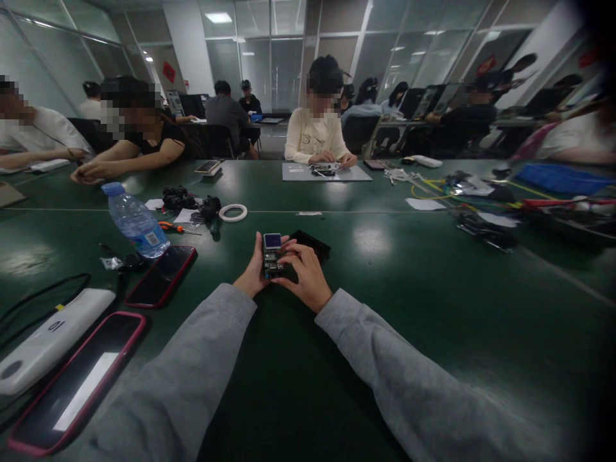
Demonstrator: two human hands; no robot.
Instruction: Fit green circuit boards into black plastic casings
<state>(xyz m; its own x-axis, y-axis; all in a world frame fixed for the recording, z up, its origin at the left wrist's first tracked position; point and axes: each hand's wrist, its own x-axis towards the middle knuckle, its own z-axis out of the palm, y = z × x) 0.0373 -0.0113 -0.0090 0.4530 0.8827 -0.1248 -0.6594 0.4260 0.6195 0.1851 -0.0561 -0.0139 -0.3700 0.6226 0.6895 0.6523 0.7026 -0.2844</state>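
I hold a small circuit board module [272,255] between both hands, just above the green counter [433,289] in front of me. My left hand [251,273] cups its left edge, thumb along the side; my right hand [305,276] closes over its right side, with fingertips [287,251] pinching the board near the top. The module has a small bluish screen at its far end and dark components below it. Just behind my right hand lies a flat black case [312,244], touching or nearly touching my fingers; I cannot tell which. To my left rest a phone in a red case [161,276], a tilted water bottle [135,221] and a white power bank [48,337], with a second pink-rimmed phone [77,382] nearest me. A roll of white tape [233,212] sits further out, well apart from my hands. Other people sit across the counter, one working over a grey mat [327,172]
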